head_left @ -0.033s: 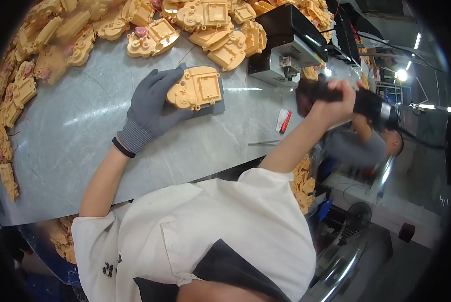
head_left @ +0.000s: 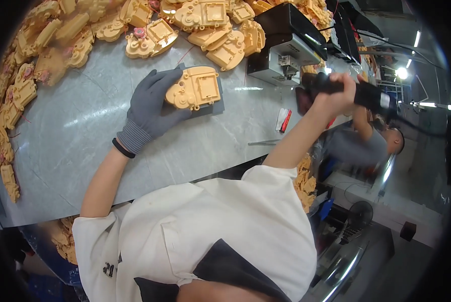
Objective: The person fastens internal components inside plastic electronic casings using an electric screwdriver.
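Note:
My left hand [head_left: 149,103], in a grey knit glove, grips the left end of a yellow plastic housing [head_left: 205,85]. This housing has a square recess and round bosses facing up. It rests on a dark grey block [head_left: 218,106] on the table. Raised off to the right, my bare right hand [head_left: 339,93] is closed around a black electric screwdriver [head_left: 369,98] with a cable at its rear end. The tool's front end is blurred near a black box-shaped machine with a metal front [head_left: 286,48].
Yellow housings [head_left: 203,15] are heaped along the table's far and left sides, some with red parts and wires. A red-and-white tube [head_left: 284,121] and tweezers [head_left: 263,143] lie on the grey table [head_left: 84,151]. Another person [head_left: 356,143] is at the right.
The screwdriver in my right hand has shifted slightly, its rear end a little higher in view. My left hand and the housing stay put.

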Demonstrator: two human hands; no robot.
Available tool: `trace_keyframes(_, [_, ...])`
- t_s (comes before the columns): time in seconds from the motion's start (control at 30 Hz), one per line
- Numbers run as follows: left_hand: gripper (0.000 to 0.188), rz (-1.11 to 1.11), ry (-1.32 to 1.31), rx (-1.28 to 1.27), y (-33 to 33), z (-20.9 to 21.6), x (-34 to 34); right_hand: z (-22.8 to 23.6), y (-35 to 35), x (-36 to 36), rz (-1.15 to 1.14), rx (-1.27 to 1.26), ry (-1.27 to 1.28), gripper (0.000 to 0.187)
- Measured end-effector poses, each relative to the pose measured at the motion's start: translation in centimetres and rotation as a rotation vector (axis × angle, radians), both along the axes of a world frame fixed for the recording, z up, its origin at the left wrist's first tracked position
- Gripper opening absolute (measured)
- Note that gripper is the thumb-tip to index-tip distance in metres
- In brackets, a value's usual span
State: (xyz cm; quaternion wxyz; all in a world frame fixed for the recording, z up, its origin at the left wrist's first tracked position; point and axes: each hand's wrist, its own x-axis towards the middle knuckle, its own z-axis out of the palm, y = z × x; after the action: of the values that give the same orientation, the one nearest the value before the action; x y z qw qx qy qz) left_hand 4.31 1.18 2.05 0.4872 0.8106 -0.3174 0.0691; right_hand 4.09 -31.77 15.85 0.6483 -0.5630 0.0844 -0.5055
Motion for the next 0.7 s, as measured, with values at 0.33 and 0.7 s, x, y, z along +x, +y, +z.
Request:
trace_keyframes(0.33, [0.070, 0.040, 0.087, 0.170, 0.4, 0.0, 0.2, -4.8, 3.6, 0.7, 0.112, -0.149, 0.189, 0.033])
trace_keyframes(0.7, [0.070, -0.022, 0.105, 0.076, 0.4, 0.3, -0.2, -1.2, 0.4, -1.9, 0.059, -0.138, 0.073, 0.036])
